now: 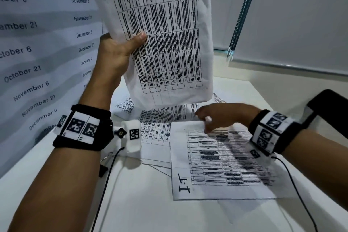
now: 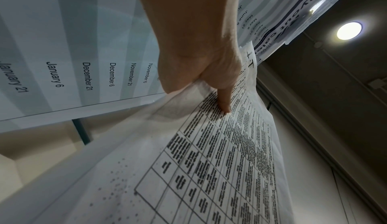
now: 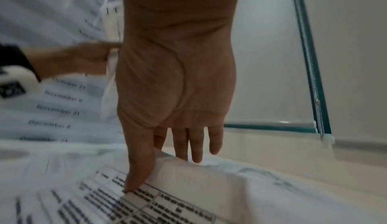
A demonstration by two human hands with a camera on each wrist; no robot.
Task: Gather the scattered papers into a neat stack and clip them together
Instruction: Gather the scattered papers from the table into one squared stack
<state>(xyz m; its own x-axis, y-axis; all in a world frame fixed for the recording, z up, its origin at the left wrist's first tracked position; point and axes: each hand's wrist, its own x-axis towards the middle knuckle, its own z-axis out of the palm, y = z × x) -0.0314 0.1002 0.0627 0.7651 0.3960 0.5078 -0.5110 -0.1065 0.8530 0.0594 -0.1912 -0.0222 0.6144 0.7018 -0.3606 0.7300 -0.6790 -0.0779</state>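
Note:
My left hand [image 1: 130, 43] holds a bundle of printed table sheets [image 1: 165, 34] upright above the table, thumb across the front and fingers hidden behind. In the left wrist view the left hand [image 2: 209, 81] pinches the held sheets [image 2: 209, 169] at one edge. My right hand [image 1: 211, 118] is on a sheet marked "I.I" [image 1: 222, 165] lying flat. The right wrist view shows the right hand [image 3: 167, 158] with its thumb on top of that sheet [image 3: 188, 186] and its fingers behind the raised far edge. More sheets [image 1: 156, 124] lie overlapped beneath. A small black clip [image 1: 103, 170] peeks out under my left wrist.
A large calendar poster [image 1: 37, 52] covers the wall on the left. A black device [image 1: 327, 103] sits at the table's right edge. A blind cord [image 1: 243, 11] hangs at the back right. Bare white table [image 1: 150, 211] lies in front of me.

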